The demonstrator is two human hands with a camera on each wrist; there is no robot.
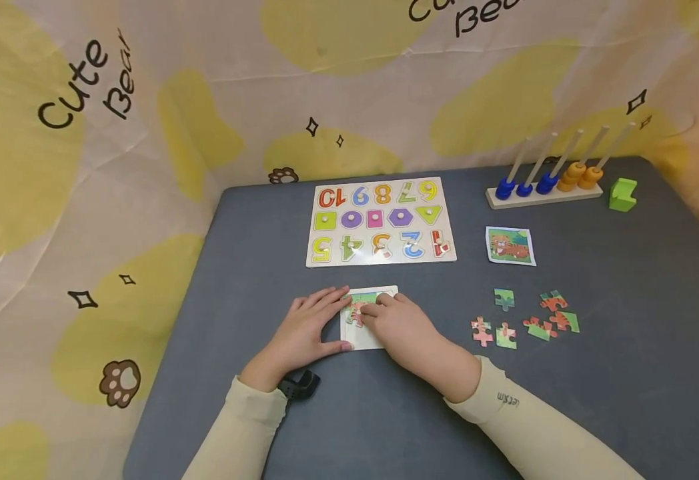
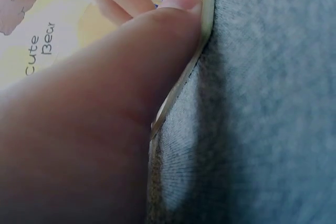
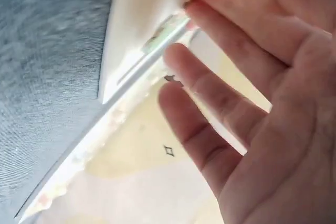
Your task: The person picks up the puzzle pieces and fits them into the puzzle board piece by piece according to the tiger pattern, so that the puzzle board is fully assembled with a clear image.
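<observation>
The right hand [image 1: 406, 333] lay at the tray's 4 o'clock, its fingertips gathered on the pieces [image 1: 357, 315] in the tray [image 1: 361, 339]. In the right wrist view two of its fingers stood apart, gently bent; a brownish sliver showed by the upper fingertips, but whether that grip pinched a piece or only pressed on one could not be told. The fingertips probably met so closely because the pieces were small.

The left hand [image 1: 304, 333] was spread loosely along the tray's 9 o'clock side, fingers towards the 11 o'clock corner, thumb near 7. Pinching nothing, it likely steadied the tray against the other hand's push. The tray lay flat close to the person, where both hands reached easily; bare white showed at its 6 o'clock part.

Well out at 3 o'clock lay the loose pieces [image 1: 506, 337], picture side up, presumably there to suit the right hand. At 2 o'clock the card [image 1: 510, 247] showed an animal in similar colours, probably a guide, in sight yet clear of the arms.

At 12 o'clock was the number board [image 1: 364, 230], its figures upside down to the person, which suggested it was not in use. Farther out at 2 o'clock, the abacus [image 1: 544, 199] and green block [image 1: 623, 195] stood near the counter's [image 1: 235, 267] far edge, apparently out of the way.
</observation>
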